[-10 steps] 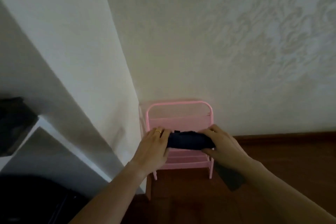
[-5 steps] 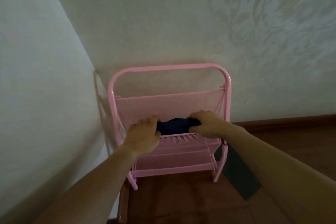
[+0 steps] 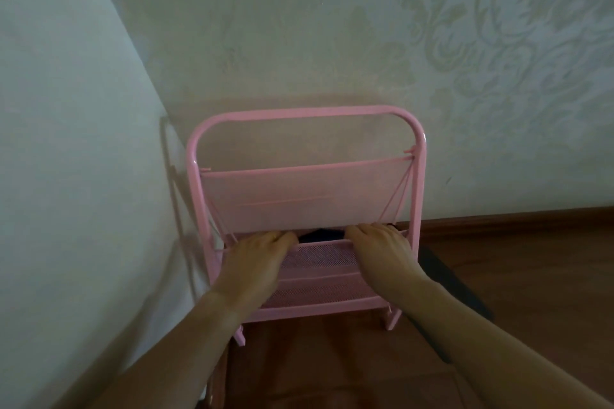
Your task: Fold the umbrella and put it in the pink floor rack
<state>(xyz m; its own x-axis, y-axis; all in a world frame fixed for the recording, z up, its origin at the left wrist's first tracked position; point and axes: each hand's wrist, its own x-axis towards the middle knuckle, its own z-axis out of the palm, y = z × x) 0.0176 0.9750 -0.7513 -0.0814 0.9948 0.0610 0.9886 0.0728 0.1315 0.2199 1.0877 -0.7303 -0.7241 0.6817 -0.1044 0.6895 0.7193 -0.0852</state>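
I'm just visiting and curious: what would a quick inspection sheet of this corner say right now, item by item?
Surface: brown wooden floor, bare where visible.
Job's things: folded dark umbrella lying sideways in a mesh pocket of the pink rack, mostly hidden behind the pocket's front edge.
Clutter: a dark flat object on the floor to the right of the rack; what it is cannot be told.
Grippers: left hand and right hand each at one end of the umbrella, fingers over the pocket edge; the grip itself is hidden.
Cables: nothing seen.
Surroundings: rack stands in a corner, patterned wall behind, plain wall to the left, wooden skirting along the floor.
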